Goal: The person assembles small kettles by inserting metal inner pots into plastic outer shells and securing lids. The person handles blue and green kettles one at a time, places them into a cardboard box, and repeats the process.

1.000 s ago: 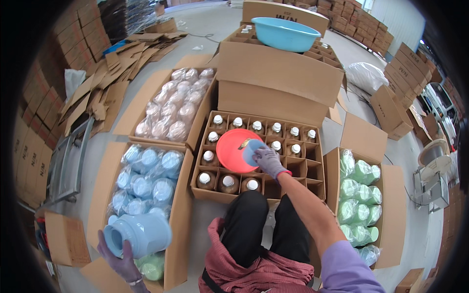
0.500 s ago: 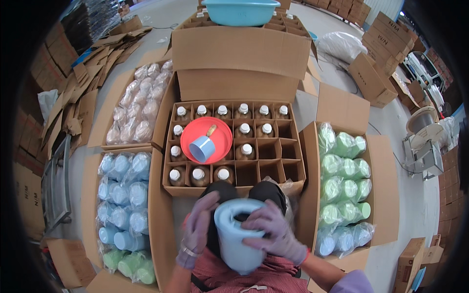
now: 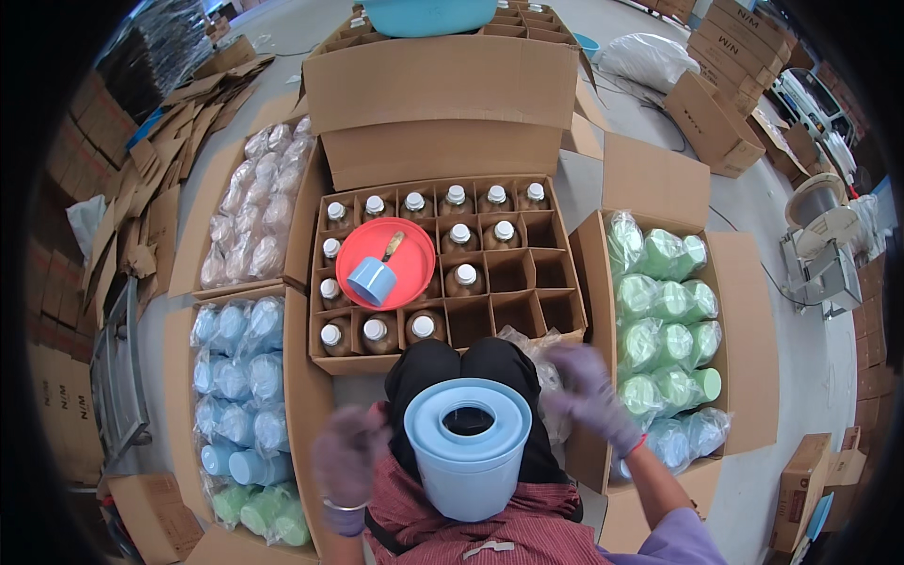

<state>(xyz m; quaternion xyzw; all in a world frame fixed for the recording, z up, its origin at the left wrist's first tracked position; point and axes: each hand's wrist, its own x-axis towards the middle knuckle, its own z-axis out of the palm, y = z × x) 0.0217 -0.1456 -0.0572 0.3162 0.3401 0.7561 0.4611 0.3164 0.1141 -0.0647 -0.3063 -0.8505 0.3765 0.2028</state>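
A light blue plastic tub (image 3: 466, 485) rests upright on my lap, between my thighs. Its ring-shaped top (image 3: 506, 428) has a round dark opening in the middle. Both gloved hands are apart from it. Left of the tub hovers my left hand (image 3: 348, 457), its fingers smeared by motion. My right hand (image 3: 591, 395) is up to the right of the tub, fingers apart, with nothing seen in it. Crumpled clear plastic (image 3: 537, 363) lies close by its fingertips; whether they touch is unclear.
Ahead, a divided carton (image 3: 452, 356) holds white-capped brown bottles. On it lies a red dish (image 3: 414, 254) with a blue scoop (image 3: 373, 281). Wrapped blue tubs (image 3: 231, 377) fill a left carton, green ones (image 3: 673, 348) a right carton. A blue basin (image 3: 428, 17) stands at the back.
Both hands have come off the tub and moved apart, left hand to the left, right hand up and to the right. The tub now stands upright on my lap instead of tilted.
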